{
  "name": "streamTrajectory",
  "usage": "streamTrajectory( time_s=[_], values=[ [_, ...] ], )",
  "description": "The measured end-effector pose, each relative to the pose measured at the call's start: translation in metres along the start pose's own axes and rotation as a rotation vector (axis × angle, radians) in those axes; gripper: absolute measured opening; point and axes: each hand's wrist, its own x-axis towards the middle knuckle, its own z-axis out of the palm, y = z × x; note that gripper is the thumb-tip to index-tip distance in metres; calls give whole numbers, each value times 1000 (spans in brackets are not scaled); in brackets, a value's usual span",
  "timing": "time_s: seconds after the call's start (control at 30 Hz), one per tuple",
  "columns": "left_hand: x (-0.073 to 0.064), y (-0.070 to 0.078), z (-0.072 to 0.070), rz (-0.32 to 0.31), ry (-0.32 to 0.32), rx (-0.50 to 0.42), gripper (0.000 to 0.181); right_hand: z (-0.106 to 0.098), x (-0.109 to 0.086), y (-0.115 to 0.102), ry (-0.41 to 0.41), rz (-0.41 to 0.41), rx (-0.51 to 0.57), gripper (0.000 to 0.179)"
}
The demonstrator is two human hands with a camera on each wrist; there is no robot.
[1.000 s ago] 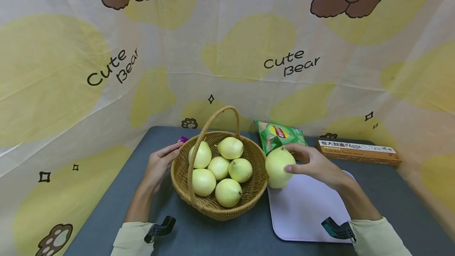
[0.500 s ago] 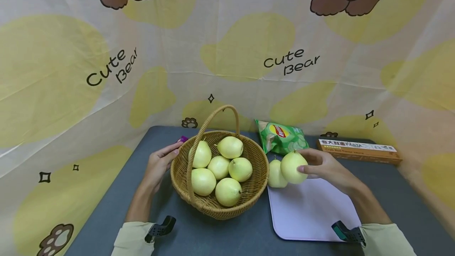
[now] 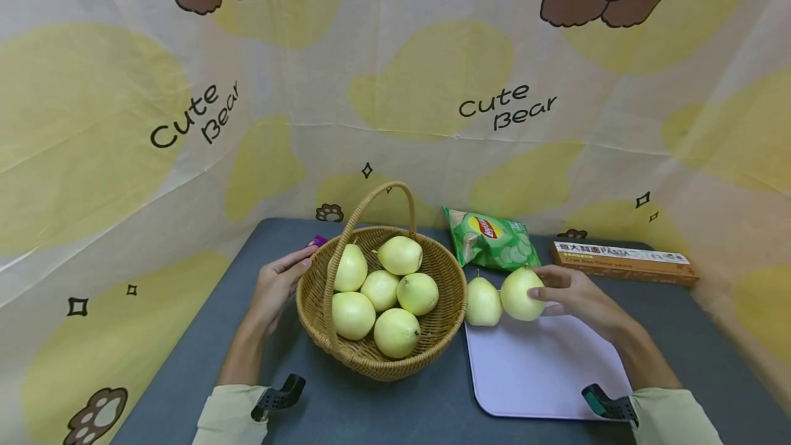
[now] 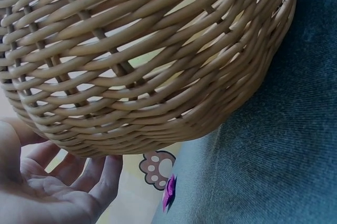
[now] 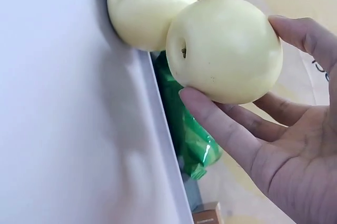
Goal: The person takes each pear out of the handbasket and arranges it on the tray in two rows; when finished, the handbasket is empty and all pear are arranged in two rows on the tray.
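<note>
A wicker basket (image 3: 432,332) with a tall handle holds several pale yellow pears (image 3: 380,290). My left hand (image 3: 285,275) rests with straight fingers against the basket's left wall (image 4: 158,60), holding nothing. My right hand (image 3: 544,283) grips one pear (image 3: 519,292) between thumb (image 5: 221,129) and fingers, at the far edge of a white board (image 3: 544,362). That pear (image 5: 226,50) touches a second pear (image 3: 483,302) that sits on the board's far left corner (image 5: 52,103). Whether the held pear rests on the board, I cannot tell.
A green chips bag (image 3: 491,239) lies just behind the two pears. Along the back right lies a long pasta box (image 3: 624,263). A small purple object (image 3: 318,242) peeks out behind the basket. The dark grey table (image 3: 185,356) is walled by a printed cloth.
My right hand carried its pear rightward and down from beside the basket, uncovering the second pear and stopping against it. The left hand and basket stayed still.
</note>
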Motion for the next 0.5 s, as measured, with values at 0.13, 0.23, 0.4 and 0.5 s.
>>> streamTrajectory(
  time_s=[0.13,0.23,0.4,0.5],
  values=[
    [0,0,0,2,-2,-4,45,-1,4,7,-13,50,18,71],
    [-1,1,0,5,-9,-14,44,-2,6,11,-32,79,31,72],
    [-1,1,0,6,-13,-22,44,-3,8,18,-61,115,55,74],
    [-1,1,0,6,-7,-16,44,-3,9,22,-86,124,74,76]
  ],
)
